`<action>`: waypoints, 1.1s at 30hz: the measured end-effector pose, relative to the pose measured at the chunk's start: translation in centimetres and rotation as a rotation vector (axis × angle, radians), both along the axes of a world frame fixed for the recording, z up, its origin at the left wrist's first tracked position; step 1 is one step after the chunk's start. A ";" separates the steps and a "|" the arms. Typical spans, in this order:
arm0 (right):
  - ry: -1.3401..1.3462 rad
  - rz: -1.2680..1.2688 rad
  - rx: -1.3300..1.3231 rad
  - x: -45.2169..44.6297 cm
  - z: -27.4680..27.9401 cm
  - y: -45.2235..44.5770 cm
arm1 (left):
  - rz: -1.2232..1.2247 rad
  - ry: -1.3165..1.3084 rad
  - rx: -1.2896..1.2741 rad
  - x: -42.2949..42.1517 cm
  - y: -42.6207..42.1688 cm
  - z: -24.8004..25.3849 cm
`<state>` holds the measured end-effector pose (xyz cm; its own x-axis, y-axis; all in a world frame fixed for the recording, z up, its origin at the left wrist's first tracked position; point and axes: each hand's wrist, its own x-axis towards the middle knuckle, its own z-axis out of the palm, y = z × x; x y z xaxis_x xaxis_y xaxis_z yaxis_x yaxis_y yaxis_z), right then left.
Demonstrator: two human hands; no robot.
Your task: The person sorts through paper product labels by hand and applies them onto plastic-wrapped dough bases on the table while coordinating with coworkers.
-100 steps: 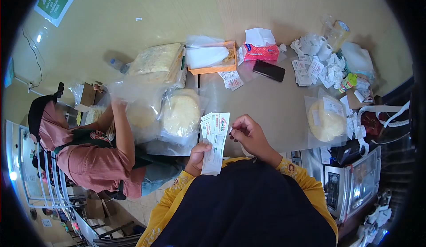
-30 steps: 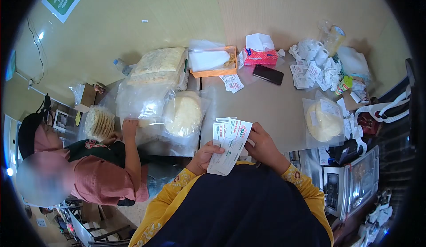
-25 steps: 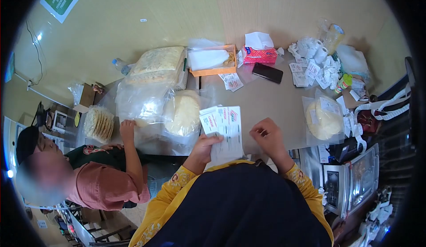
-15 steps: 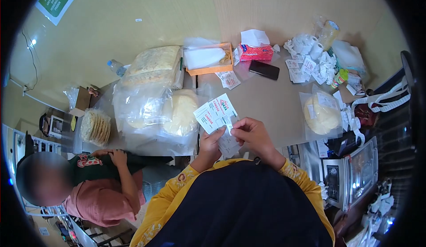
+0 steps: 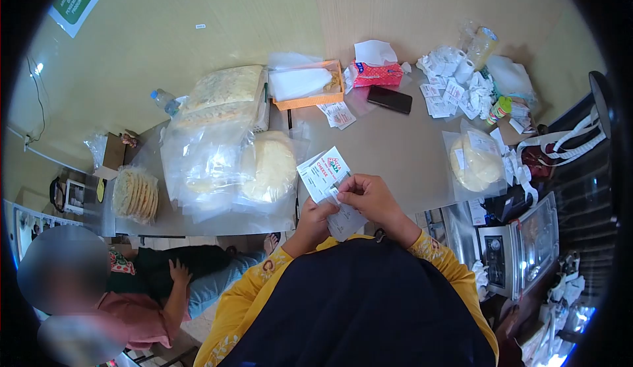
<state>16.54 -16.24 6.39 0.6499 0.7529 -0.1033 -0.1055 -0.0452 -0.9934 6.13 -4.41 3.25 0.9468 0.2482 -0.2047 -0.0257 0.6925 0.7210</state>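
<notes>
Near my body, my left hand (image 5: pixel 312 224) grips a small stack of printed labels (image 5: pixel 323 170) that read "CHEESE". My right hand (image 5: pixel 366 199) pinches the right side of the same labels, thumb and forefinger together. The lower part of the stack, pale and faintly printed, hangs below my fingers. Beyond and to the left of the labels lie round flat breads in clear bags (image 5: pixel 270 169). More small labels (image 5: pixel 337 114) rest on the table past my hands, beside an orange tray (image 5: pixel 308 102).
A phone (image 5: pixel 390 100) lies before a red tissue pack (image 5: pixel 376 74). Crumpled papers (image 5: pixel 476 96) and a bagged round bread (image 5: pixel 476 162) are at the right. Stacked bags of bread (image 5: pixel 224 96) and a bagged stack (image 5: pixel 136 195) stand left. A seated person (image 5: pixel 142 314) is at lower left.
The labels have turned in my hands, and my right hand, apart from them shortly before, now pinches them. The person at left has leaned back from the table, hands withdrawn from the bags.
</notes>
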 end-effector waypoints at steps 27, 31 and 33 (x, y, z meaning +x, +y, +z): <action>-0.234 -0.304 -0.177 -2.5 -5.3 1.4 | -0.147 0.147 0.140 -1.5 4.6 -1.2; -0.253 -0.334 -0.261 -2.9 -5.6 1.2 | -0.182 0.173 0.131 -0.8 4.6 -1.2; -0.228 -0.414 -0.153 -2.6 -6.5 1.1 | -0.198 0.181 0.104 -0.8 4.3 -1.2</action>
<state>13.89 -15.13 -0.08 0.9102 0.4140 -0.0129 0.0738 -0.1928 -0.9785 5.31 -0.13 2.00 0.9295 0.0901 -0.3577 0.2383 0.5935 0.7688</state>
